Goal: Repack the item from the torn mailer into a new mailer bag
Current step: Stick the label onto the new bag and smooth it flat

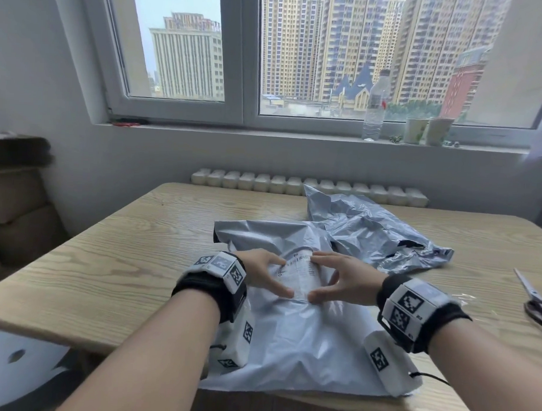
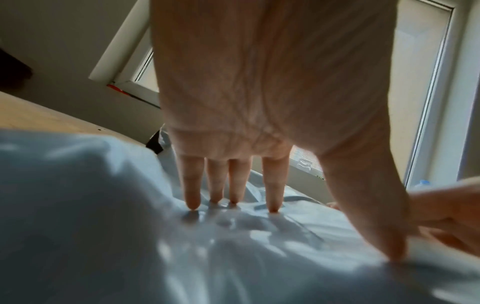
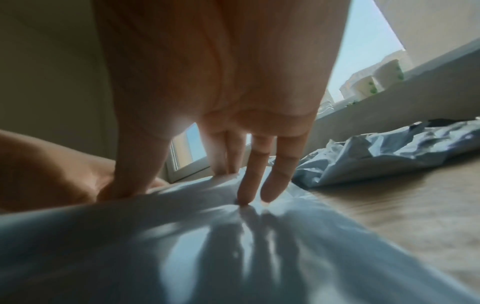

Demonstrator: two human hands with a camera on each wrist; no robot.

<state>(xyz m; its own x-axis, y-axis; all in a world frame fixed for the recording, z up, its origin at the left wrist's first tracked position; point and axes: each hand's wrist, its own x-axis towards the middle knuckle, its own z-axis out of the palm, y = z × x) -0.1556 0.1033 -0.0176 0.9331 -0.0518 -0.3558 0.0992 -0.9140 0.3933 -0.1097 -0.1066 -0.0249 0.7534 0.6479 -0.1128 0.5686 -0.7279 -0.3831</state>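
A plump grey new mailer (image 1: 299, 338) lies on the wooden table (image 1: 108, 261) in front of me, with a white shipping label (image 1: 298, 275) on its top face. My left hand (image 1: 279, 278) and right hand (image 1: 318, 277) press on it with straight, spread fingers, thumbs and forefingers framing the label. In the left wrist view the fingertips (image 2: 192, 203) dent the mailer's film (image 2: 130, 246). The right wrist view has the right fingertips (image 3: 245, 197) pressing the same film (image 3: 182, 246). The crumpled torn mailer (image 1: 370, 230) lies behind to the right. The item is hidden inside.
Scissors (image 1: 533, 300) lie near the table's right edge. A water bottle (image 1: 376, 107) and two paper cups (image 1: 415, 130) stand on the windowsill. Cardboard boxes (image 1: 15, 196) are stacked at the left, and a radiator (image 1: 295, 184) runs behind the table.
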